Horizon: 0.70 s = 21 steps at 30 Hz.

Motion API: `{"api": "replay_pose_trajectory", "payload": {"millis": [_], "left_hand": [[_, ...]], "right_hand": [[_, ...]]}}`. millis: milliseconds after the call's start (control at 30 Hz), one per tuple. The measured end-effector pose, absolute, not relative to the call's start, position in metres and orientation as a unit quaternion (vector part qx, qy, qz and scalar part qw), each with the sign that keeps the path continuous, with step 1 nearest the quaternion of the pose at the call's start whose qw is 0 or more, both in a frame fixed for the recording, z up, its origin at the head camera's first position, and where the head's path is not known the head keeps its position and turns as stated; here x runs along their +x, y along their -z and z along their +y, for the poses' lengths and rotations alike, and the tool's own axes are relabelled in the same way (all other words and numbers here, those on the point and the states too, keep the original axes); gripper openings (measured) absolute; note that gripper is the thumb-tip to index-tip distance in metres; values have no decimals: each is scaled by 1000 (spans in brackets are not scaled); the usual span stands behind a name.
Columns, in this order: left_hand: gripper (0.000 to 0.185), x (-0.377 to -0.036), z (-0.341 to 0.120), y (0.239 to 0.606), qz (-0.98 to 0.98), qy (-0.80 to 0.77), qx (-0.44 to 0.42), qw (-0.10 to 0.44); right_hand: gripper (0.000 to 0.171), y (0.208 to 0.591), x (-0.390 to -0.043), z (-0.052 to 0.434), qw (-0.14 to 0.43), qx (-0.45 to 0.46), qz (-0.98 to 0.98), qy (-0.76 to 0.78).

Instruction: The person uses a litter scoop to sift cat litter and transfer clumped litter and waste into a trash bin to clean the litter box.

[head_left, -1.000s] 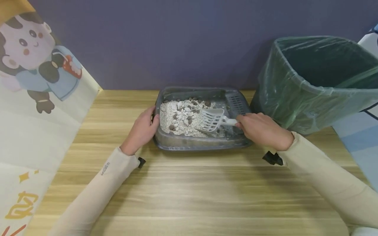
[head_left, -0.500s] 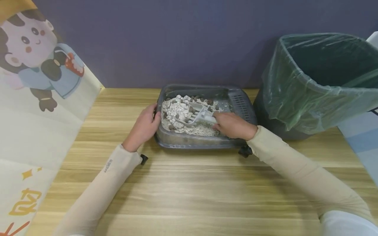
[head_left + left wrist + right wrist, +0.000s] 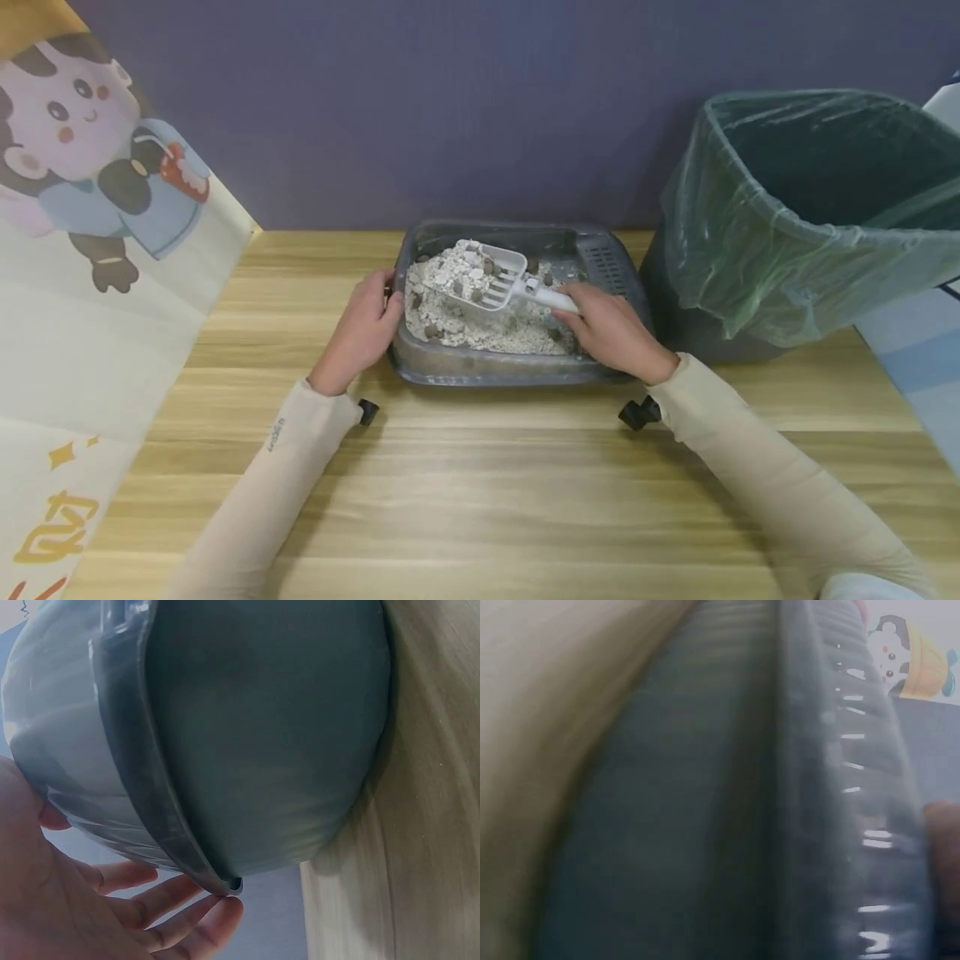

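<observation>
A grey litter box [image 3: 510,368] holds pale litter [image 3: 491,333] with whitish lumps and brown clumps [image 3: 432,331] in it. My left hand [image 3: 360,329] holds the box by its left rim; in the left wrist view its fingertips [image 3: 217,915] hook under the lip. Inside the box area, my right hand [image 3: 615,329] grips the handle of a white slotted litter scoop [image 3: 522,287]. Litter and several brown clumps lie heaped on the scoop, above the litter bed. From the right wrist, the box's outer side [image 3: 667,847] fills the view, blurred, with a bit of the hand at the right edge.
A dark bin [image 3: 701,329] lined with a translucent green bag [image 3: 757,250] stands right of the box, its mouth upward. Behind is a dark blue-purple wall [image 3: 450,108]. A cartoon-printed panel [image 3: 90,333] borders the wooden table [image 3: 487,500] on the left.
The scoop moved left into the litter, then rose with a heap of litter and clumps on it. The right hand shifted left, then slightly back. The left hand stayed on the rim.
</observation>
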<state>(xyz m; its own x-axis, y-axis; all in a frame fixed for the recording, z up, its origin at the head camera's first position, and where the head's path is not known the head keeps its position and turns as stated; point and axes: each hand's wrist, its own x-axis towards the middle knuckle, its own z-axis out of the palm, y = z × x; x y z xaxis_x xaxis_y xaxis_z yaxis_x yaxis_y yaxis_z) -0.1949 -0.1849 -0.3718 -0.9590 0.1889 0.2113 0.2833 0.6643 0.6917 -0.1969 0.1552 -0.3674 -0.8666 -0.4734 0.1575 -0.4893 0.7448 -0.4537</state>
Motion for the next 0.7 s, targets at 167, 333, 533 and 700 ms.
{"api": "replay_pose_trajectory", "payload": {"millis": [167,333,533,700], "left_hand": [[46,-194,-186,375,-909,387,-134,72],[44,-193,-187,377,-906,390,-140,85],[42,-193,-186,378,-904,391,-147,93],[41,-195,-185,380,-904,387,-150,96]], "right_hand": [[32,374,-191,157,46,254,-921,-293],[40,375,-190,157,64,250,-913,-317],[44,376,-190,159,64,243,-913,-321],[42,379,-190,161,63,238,-916,-318]]}}
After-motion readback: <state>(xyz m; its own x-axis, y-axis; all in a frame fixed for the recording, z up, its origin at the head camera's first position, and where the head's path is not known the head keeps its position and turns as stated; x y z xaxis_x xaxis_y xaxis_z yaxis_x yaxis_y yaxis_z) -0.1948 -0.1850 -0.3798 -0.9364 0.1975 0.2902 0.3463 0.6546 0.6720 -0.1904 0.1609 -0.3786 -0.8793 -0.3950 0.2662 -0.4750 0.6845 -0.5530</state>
